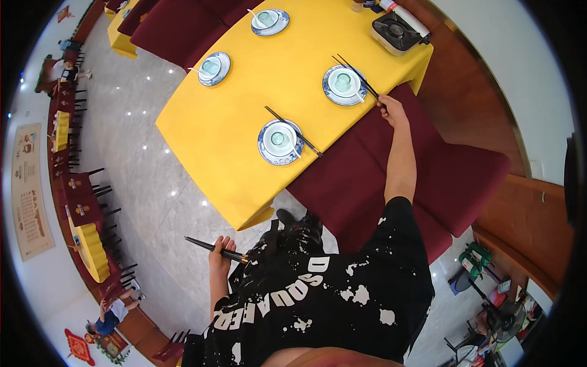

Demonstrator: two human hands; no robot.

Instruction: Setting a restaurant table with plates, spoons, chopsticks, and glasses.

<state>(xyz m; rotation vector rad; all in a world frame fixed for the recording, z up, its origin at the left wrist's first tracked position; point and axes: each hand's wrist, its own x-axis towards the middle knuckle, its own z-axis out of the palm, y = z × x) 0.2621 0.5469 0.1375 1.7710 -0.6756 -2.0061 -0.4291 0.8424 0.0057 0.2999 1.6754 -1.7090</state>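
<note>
My right hand [391, 110] grips the near ends of a pair of black chopsticks [354, 72], whose far ends lie over the edge of a blue-and-white plate [329, 94] holding a bowl, a green glass and a white spoon. In my left hand [222, 251], low at my side, is a bundle of black chopsticks [200, 242] with gold bands near one end. Across the nearest place setting, a blue-and-white plate [264, 155] with bowl, glass and spoon, rests another pair of black chopsticks [312, 146]. The yellow tablecloth [229, 169] lies beneath.
Two further settings, a plate [224, 79] and a plate [280, 28], sit farther off. A portable gas stove [395, 34] stands at the far right corner. A dark red bench seat [348, 169] runs along the table's right side. A standing fan [504, 316] is at lower right.
</note>
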